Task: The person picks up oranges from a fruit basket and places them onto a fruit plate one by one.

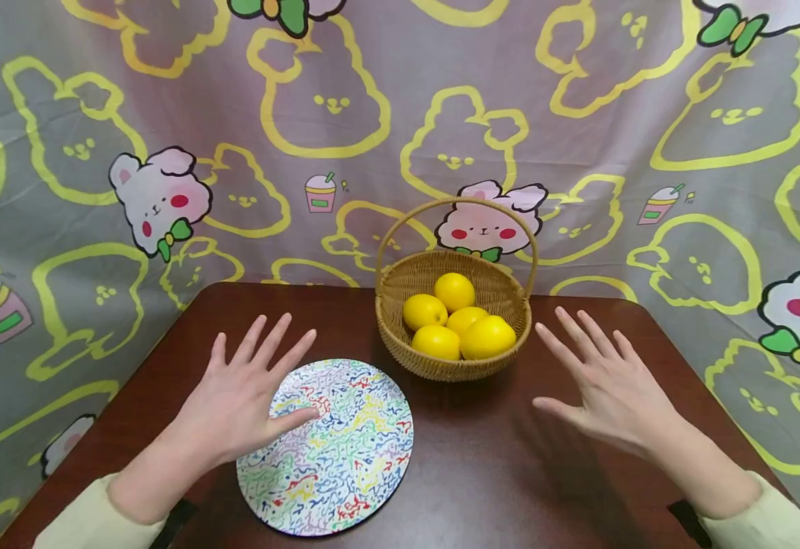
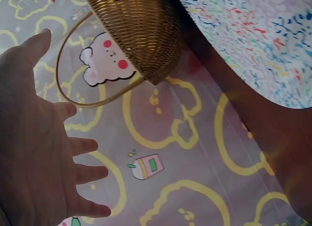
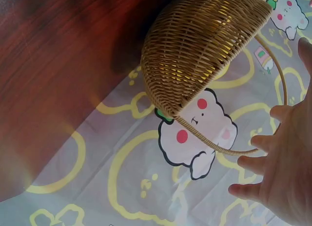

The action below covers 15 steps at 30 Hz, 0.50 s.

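Note:
A wicker basket (image 1: pixel 451 370) with a tall hooped handle (image 1: pixel 403 221) stands toward the back of the table, holding several yellow lemons (image 1: pixel 489 337). In front of it, to the left, lies a round board (image 1: pixel 345 442) covered in multicoloured squiggles. My left hand (image 1: pixel 235 400) is spread over the board's left edge, overlapping it in the head view, and holds nothing. Right of the basket, my right hand (image 1: pixel 615 396) is also spread with fingers apart and nothing in it. Both wrist views show the basket's woven side (image 2: pixel 141 31) beyond the spread fingers (image 3: pixel 251 165).
The dark reddish-brown table (image 1: pixel 482 488) runs back to a hanging cloth (image 1: pixel 345 252) printed with yellow outlines and rabbit faces. The same cloth also hangs along the left and right sides.

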{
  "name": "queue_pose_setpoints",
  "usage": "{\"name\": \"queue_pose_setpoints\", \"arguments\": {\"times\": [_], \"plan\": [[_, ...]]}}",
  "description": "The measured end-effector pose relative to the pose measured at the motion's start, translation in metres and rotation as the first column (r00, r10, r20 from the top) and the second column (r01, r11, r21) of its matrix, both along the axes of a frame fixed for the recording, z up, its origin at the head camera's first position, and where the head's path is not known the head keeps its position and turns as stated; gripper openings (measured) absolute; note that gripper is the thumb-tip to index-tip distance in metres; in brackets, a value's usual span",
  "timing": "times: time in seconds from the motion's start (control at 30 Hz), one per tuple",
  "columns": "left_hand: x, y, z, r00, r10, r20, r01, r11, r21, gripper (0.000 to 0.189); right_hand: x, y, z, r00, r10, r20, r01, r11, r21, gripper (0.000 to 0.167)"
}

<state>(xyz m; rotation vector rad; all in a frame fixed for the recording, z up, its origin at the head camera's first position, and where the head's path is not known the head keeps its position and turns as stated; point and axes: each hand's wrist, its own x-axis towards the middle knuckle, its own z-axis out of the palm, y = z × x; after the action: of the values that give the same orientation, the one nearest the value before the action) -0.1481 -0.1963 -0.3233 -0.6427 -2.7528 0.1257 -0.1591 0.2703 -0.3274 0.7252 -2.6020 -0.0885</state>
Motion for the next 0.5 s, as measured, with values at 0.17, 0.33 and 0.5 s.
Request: {"name": "queue_pose_setpoints", "arguments": {"times": [0.17,0.33,0.5], "plan": [[-0.001,-0.009,-0.004,1.000,0.013,0.026,-0.013,1.000,0.005,0.099,-0.003,-0.003,0.005,1.000,0.017,0.023,-0.018,1.000,0.014,0.092],[-0.001,-0.016,-0.007,0.999,0.026,0.038,-0.027,1.000,0.016,0.099,-0.009,-0.006,0.010,0.997,0.074,-0.009,-0.073,0.997,0.026,0.090],[-0.001,-0.022,-0.011,0.998,0.039,0.054,-0.040,0.999,0.024,0.098,-0.016,-0.011,0.014,0.995,0.102,0.000,-0.102,0.994,0.045,0.090]]}}
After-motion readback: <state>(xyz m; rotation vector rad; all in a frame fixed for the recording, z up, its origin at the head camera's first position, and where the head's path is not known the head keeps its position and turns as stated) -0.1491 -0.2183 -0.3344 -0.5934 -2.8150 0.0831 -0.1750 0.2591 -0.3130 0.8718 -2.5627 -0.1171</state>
